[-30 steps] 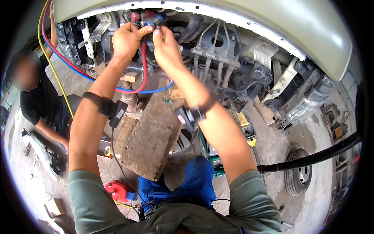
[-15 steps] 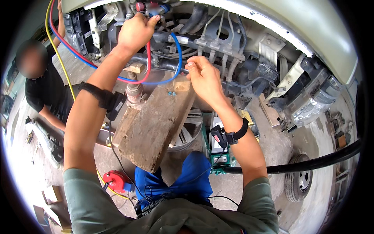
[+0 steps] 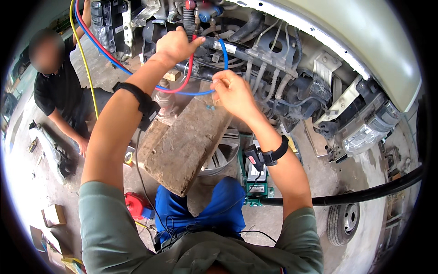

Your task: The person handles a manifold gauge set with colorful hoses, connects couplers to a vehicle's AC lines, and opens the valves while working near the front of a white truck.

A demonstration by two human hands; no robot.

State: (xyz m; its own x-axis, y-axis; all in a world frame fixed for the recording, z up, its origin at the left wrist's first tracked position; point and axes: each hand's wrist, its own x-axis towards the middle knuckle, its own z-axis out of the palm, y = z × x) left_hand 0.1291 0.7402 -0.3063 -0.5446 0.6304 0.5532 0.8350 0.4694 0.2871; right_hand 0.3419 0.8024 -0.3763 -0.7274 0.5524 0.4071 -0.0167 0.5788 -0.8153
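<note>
My left hand [image 3: 177, 45] is at the top of a red hose [image 3: 190, 71], just below a metal fitting. The hose passes behind my thumb, and my other fingers are partly hidden; the hand looks closed around it. My right hand [image 3: 233, 91] is closed in a pinch over a blue hose [image 3: 225, 55], which runs in behind the fingers and comes out at their lower left. Above them sit a red knob [image 3: 190, 4] and a blue knob [image 3: 205, 16] near a black corrugated tube [image 3: 188, 19]. Both hoses loop away to the upper left.
A thick wooden board [image 3: 187, 141] slopes between me and the vehicle's exposed front. A metal bracket with pipes [image 3: 273, 57] and a headlight [image 3: 369, 130] are at right. A person [image 3: 61, 86] crouches at left. A black pipe [image 3: 356, 194], tyre [image 3: 342, 223] and red reel [image 3: 136, 205] lie lower.
My left hand has come down from the knobs along the red hose. My right hand has shifted left and now overlaps the blue hose. The whole view has moved slightly.
</note>
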